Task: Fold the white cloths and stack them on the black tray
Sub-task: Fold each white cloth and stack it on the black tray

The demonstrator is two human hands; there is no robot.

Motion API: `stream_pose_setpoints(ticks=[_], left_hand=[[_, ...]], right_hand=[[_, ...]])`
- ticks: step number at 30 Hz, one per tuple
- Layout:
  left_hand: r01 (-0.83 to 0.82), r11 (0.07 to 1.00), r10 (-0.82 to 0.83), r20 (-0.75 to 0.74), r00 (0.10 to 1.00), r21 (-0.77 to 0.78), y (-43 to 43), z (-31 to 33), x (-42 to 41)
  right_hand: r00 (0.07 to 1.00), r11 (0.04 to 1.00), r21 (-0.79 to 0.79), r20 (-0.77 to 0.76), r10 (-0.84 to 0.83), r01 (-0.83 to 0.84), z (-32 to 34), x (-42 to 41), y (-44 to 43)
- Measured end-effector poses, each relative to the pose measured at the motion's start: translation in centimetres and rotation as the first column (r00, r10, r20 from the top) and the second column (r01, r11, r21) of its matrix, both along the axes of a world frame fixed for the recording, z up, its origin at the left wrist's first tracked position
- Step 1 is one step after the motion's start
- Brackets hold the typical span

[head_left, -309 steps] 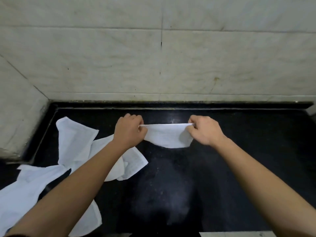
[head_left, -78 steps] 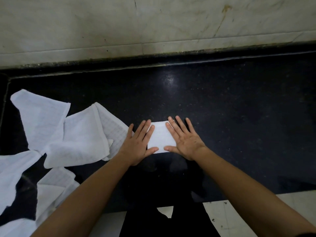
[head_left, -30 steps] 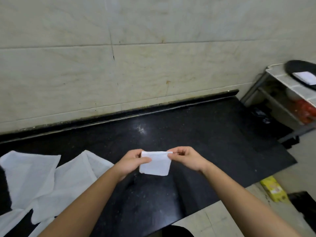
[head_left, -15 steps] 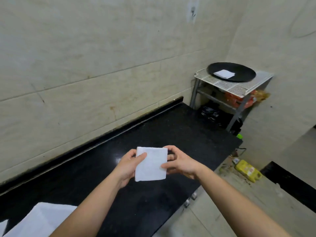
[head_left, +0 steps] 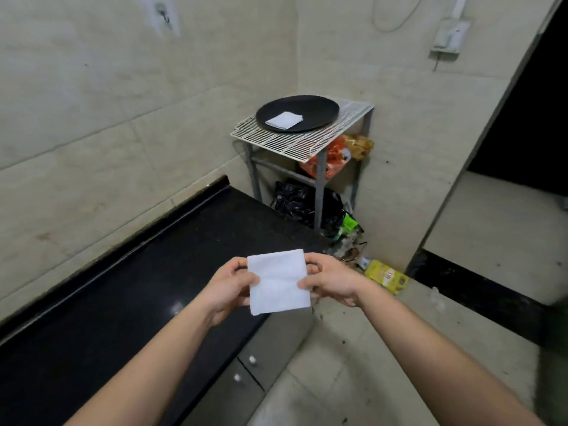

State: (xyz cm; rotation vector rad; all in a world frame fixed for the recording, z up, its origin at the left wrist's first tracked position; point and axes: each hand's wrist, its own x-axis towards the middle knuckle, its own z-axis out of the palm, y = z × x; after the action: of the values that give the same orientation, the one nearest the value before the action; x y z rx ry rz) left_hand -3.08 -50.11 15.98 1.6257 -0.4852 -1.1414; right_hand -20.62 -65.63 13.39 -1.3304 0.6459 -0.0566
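From the head camera, a folded white cloth [head_left: 278, 281] was held flat in the air between both hands, above the right end edge of the black bench [head_left: 129, 290]. The left hand [head_left: 229, 285] had its grip closed on the cloth's left edge, thumb on top and fingers underneath. The right hand [head_left: 330, 282] pinched the right edge in the same manner. The cloth made a rough square and touched nothing but the hands.

Beyond the bench's far right corner stood a metal rack [head_left: 307, 167] in the corner of the tiled walls. A white wire shelf [head_left: 285, 142] lay across its top. On that shelf sat the round black tray [head_left: 319, 110]. A second folded cloth [head_left: 284, 120] lay on the tray, towards its near left side. An orange bag [head_left: 333, 159] and a black bag [head_left: 299, 204] sat on the rack's lower levels. A yellow packet [head_left: 387, 276] lay on the floor near the rack's foot.
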Motion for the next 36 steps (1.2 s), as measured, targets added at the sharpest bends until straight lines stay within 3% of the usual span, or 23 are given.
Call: stream_pose_setpoints(ticks=[15, 28, 36], left_hand=[[0.051, 0.996, -0.045, 0.087, 0.995, -0.075, -17.9, 2.0, -2.5], [-0.070, 0.985, 0.096, 0.159, 0.983, -0.160, -40.2, 5.1, 6.2], [-0.164, 0.977, 0.187, 0.166, 0.968, -0.139, -49.1, 7.5, 11.0]], right_hand=[[0.988, 0.987, -0.076, 0.071, -0.137, 0.142, 3.6, -3.6, -17.2], [0.991, 0.976, -0.179, 0.065, -0.114, 0.124, 9.2, 6.9, -40.0], [0.997, 0.980, -0.189, 0.068, -0.048, 0.060, 10.9, 13.3, -50.4]])
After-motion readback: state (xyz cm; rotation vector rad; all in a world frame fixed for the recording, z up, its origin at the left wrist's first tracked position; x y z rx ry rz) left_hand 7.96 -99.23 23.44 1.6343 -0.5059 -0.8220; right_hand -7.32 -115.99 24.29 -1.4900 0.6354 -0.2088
